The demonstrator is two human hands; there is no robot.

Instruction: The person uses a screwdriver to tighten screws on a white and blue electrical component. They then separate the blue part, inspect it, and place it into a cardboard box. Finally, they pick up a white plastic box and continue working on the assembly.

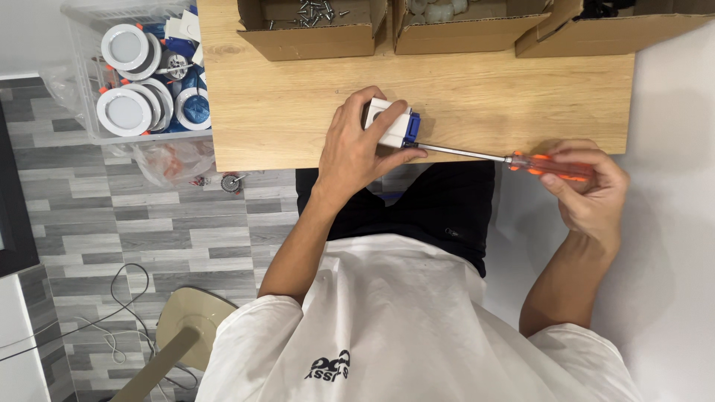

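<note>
Looking down from a head-worn camera, a wooden bench fills the upper middle. Three open cardboard boxes line its far edge; the left box holds loose screws. Left of the bench, on the grey plank floor, a clear plastic bin holds round white light fittings. The left hand is closed around a small white and blue block near the bench's front edge, fingers draped over it. The right hand, past the bench's right corner, grips the orange handle of a screwdriver. The screwdriver lies almost level, its long axis running right to left, its tip meeting the block's blue end. Nothing lies between the hands.
</note>
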